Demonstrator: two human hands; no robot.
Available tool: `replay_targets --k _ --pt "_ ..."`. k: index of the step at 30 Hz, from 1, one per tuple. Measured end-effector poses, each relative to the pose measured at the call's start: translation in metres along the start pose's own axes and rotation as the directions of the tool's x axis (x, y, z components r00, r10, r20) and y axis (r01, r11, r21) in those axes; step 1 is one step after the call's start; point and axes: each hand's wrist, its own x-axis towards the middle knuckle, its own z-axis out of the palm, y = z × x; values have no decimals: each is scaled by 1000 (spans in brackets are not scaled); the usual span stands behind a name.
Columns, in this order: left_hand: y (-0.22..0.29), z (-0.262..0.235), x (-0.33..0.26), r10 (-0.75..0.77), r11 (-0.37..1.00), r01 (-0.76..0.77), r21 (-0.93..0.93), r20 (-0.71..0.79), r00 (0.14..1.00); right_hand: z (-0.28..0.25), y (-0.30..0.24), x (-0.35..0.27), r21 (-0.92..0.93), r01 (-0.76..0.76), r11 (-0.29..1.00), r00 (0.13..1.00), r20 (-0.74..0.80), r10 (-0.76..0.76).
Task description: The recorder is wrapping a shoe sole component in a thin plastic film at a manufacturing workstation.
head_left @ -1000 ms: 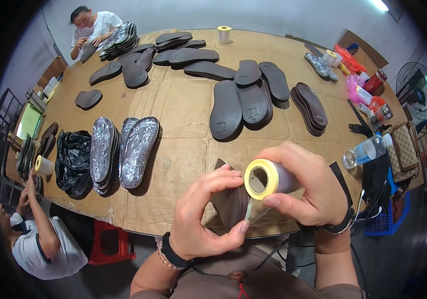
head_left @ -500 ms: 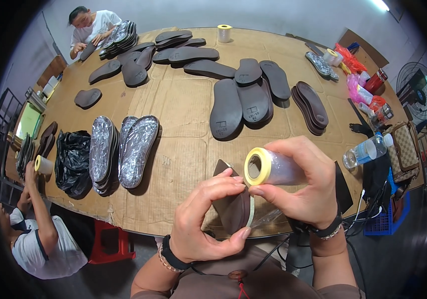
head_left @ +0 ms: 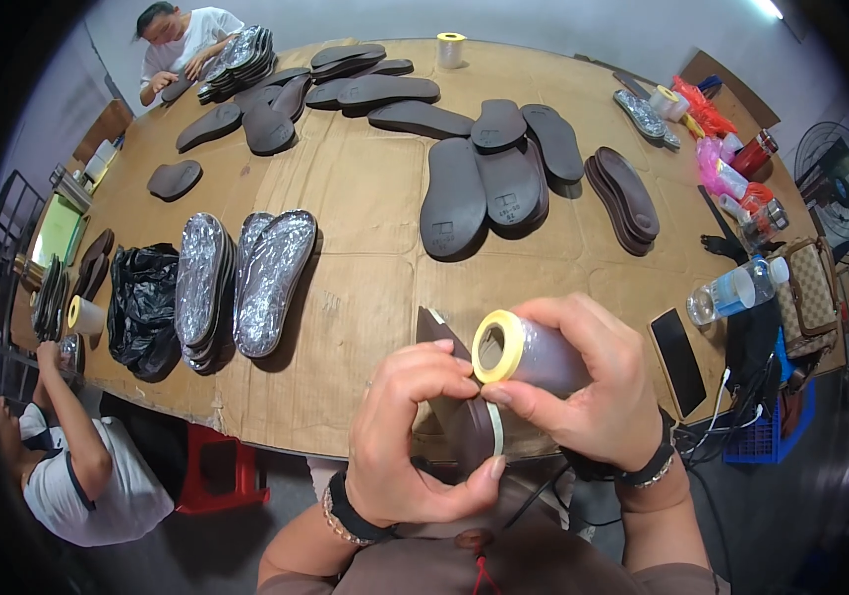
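My left hand [head_left: 390, 426] grips brown shoe soles [head_left: 468, 436] on edge close to my body, thumb at the near edge and fingers at the far side. A pale strip runs along their right-hand edge. My right hand [head_left: 608, 382] is closed around a roll of clear plastic film [head_left: 549, 357] with a yellow-rimmed core, its open end facing left. The roll almost touches the soles and my left fingertips. My palms hide parts of both things.
Loose brown soles [head_left: 454, 203] lie across the cardboard-covered table [head_left: 355, 258]. Film-wrapped soles [head_left: 276, 283] and a black plastic bag [head_left: 142, 307] are at left. A phone [head_left: 678, 362] and water bottles [head_left: 722, 297] lie at right. Two people work at the far left [head_left: 186, 45] and near left [head_left: 97, 466].
My right hand has tilted the film roll, its open end shifting slightly left and down. The phone now shows beside my right hand. The near-left person's hand has moved down from another roll.
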Motion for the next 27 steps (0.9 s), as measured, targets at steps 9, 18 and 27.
replay_targets --k 9,18,27 --pt "15 -24 17 -457 889 444 117 152 876 8 4 26 -46 51 998 997 -51 -53" --pt "-33 -6 -11 -287 897 321 -303 152 946 3 2 22 -24 134 991 991 20 -133" --pt "-50 -16 -41 -300 921 354 -161 288 909 16 26 -2 -35 271 962 936 241 -255"
